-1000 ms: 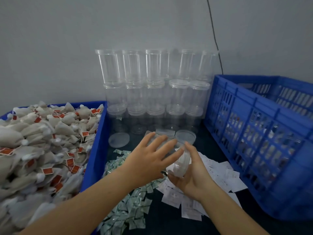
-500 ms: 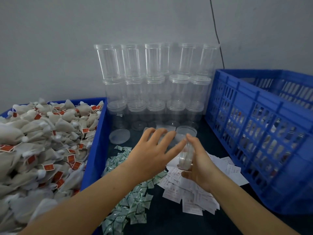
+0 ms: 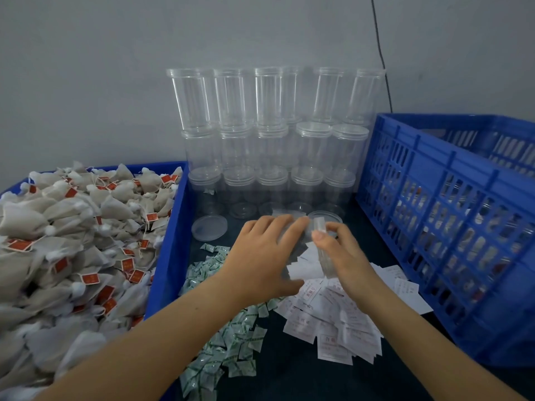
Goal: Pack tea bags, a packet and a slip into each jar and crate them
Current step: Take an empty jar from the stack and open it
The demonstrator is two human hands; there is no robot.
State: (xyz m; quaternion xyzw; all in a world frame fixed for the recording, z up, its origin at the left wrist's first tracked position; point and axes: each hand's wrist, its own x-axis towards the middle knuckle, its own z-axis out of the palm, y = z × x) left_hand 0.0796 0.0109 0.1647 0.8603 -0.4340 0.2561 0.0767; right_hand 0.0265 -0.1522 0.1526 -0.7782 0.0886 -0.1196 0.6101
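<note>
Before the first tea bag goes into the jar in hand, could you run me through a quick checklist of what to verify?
1. Jar held: ok. The right hand grips the clear jar; the left hand is spread beside it.
2. Jar open: cannot tell; its mouth is blurred behind the fingers.
3. Tea bags within reach: ok. They are heaped in the blue bin on the left, tea bags.
4. Packets ready: ok. Green-white packets lie below the left hand.
5. Slips ready: ok. White slips are spread under the right hand.
6. Room in the crate: cannot tell; filled jars show through its wall.
</note>
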